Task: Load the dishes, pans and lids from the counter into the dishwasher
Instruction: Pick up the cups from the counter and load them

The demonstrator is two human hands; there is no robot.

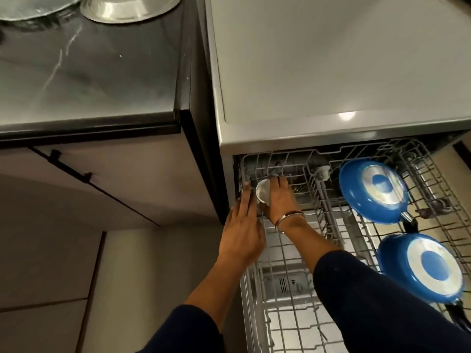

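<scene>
The dishwasher's wire rack [318, 240] is pulled out below the grey dishwasher top. At its back left corner my right hand [279, 200] grips a small steel cup [262, 193], tipped on its side with the mouth facing left. My left hand [242, 225] lies with straight fingers against the rack's left edge, just beside the cup. Two blue pans lie upside down in the right of the rack, one farther back [374, 191] and one nearer [420, 268]. On the dark counter at the top left stand a steel bowl [127, 8] and a metal lid [33, 6].
The dark counter [89, 80] ends at a black edge above a cabinet drawer with a black handle [70, 166]. The grey dishwasher top [331, 59] fills the upper right. Bare wire rack stretches in front of my hands.
</scene>
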